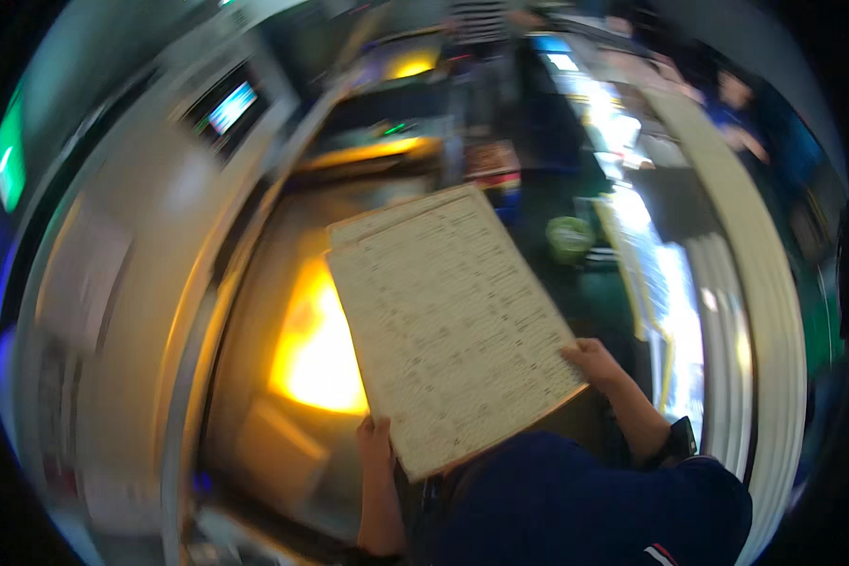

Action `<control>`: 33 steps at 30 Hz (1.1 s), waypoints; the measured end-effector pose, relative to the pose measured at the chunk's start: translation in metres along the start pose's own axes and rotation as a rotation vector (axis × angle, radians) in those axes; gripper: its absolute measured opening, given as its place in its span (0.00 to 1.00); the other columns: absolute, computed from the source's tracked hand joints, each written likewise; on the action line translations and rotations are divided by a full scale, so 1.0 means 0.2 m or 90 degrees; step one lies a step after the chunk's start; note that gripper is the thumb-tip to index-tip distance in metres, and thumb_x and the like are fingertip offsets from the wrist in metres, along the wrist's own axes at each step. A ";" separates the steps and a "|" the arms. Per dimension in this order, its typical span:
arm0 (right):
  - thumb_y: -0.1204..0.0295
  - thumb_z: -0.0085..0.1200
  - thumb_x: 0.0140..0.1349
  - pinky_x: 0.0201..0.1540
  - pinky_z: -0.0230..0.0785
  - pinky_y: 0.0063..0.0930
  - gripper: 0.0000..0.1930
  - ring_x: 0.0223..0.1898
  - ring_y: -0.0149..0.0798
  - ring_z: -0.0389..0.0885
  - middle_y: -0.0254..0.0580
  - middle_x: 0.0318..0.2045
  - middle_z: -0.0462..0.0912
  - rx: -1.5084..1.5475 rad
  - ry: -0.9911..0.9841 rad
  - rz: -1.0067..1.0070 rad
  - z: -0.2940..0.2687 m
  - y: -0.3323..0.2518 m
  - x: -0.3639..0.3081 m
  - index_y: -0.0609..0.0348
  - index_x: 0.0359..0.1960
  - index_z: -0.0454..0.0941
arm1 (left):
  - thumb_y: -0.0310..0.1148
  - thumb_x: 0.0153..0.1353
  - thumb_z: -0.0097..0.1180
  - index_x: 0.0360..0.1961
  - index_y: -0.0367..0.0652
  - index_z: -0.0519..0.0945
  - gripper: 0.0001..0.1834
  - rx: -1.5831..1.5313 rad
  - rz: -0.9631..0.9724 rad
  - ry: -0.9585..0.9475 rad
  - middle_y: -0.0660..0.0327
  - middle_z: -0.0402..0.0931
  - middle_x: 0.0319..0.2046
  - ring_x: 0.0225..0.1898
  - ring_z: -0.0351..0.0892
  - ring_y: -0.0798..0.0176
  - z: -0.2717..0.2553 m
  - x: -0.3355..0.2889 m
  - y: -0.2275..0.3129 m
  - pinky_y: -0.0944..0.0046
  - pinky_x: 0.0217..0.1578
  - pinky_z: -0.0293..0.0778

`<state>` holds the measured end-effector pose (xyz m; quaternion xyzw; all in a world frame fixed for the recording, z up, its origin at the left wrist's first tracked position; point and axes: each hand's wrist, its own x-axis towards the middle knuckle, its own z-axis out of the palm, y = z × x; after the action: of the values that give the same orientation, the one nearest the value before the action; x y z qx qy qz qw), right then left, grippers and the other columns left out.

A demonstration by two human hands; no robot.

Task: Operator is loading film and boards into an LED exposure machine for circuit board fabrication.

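Both my hands hold a large pale rectangular panel (453, 321) tilted in front of my body, its face covered in rows of small dark marks. A second edge shows behind its far left corner, so at least two panels seem to be stacked. At the near left edge, my left hand (374, 441) is closed with the thumb on the rim. My right hand (590, 362) grips the near right corner. The fingers under the panel are hidden.
Left of the panel is a station with a glowing yellow surface (321, 349), beside a pale machine with a small screen (231, 107). A green round object (570, 240) sits on the right, near a brightly lit strip (674, 292). Another person (736, 113) is at the far right.
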<state>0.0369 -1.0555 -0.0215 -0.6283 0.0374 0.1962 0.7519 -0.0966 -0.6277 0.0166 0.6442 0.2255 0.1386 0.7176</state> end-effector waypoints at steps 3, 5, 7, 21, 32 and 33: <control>0.69 0.59 0.66 0.41 0.78 0.31 0.15 0.35 0.34 0.85 0.43 0.38 0.86 -0.004 -0.156 0.006 -0.13 0.08 0.26 0.71 0.47 0.81 | 0.25 0.60 0.61 0.48 0.28 0.78 0.16 -0.197 0.039 0.171 0.54 0.82 0.39 0.36 0.83 0.59 0.04 -0.48 -0.29 0.61 0.41 0.79; 0.68 0.60 0.66 0.40 0.78 0.31 0.16 0.34 0.34 0.85 0.43 0.37 0.86 -0.025 -0.232 0.020 -0.18 0.19 0.36 0.71 0.46 0.81 | 0.25 0.61 0.63 0.50 0.27 0.78 0.17 -0.222 0.076 0.274 0.52 0.82 0.42 0.39 0.84 0.57 -0.04 -0.83 -0.65 0.59 0.43 0.79; 0.67 0.59 0.66 0.39 0.77 0.30 0.15 0.33 0.34 0.84 0.41 0.36 0.86 -0.031 -0.271 -0.006 -0.15 0.10 0.48 0.70 0.45 0.81 | 0.25 0.62 0.62 0.52 0.27 0.77 0.18 -0.195 0.044 0.498 0.50 0.81 0.45 0.43 0.83 0.55 0.01 -1.10 -0.81 0.56 0.47 0.78; 0.48 0.61 0.61 0.58 0.68 0.45 0.35 0.59 0.50 0.74 0.53 0.60 0.74 -0.959 -0.411 -0.400 0.74 -0.19 1.81 0.56 0.64 0.70 | 0.47 0.63 0.61 0.73 0.44 0.57 0.43 0.625 -0.410 0.621 0.47 0.50 0.74 0.75 0.47 0.41 0.17 -1.15 -0.62 0.34 0.69 0.53; 0.38 0.53 0.60 0.75 0.35 0.60 0.42 0.77 0.59 0.37 0.53 0.77 0.40 -1.033 -0.649 -0.449 1.10 0.34 1.62 0.30 0.75 0.54 | 0.59 0.71 0.40 0.73 0.72 0.60 0.31 0.824 -0.432 0.383 0.66 0.38 0.79 0.76 0.34 0.32 0.03 -0.79 -0.88 0.11 0.60 0.38; 0.38 0.54 0.60 0.75 0.34 0.59 0.42 0.77 0.59 0.37 0.53 0.77 0.40 -0.987 -0.679 -0.440 1.12 0.36 1.67 0.30 0.75 0.54 | 0.59 0.71 0.40 0.73 0.72 0.60 0.31 0.826 -0.430 0.383 0.66 0.38 0.79 0.76 0.34 0.32 -0.01 -0.77 -0.90 0.11 0.60 0.38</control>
<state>0.2767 -0.7484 -0.1423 -0.7512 -0.6275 0.1930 0.0689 -0.2466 -0.7257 -0.1387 0.7657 0.6289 -0.0774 0.1102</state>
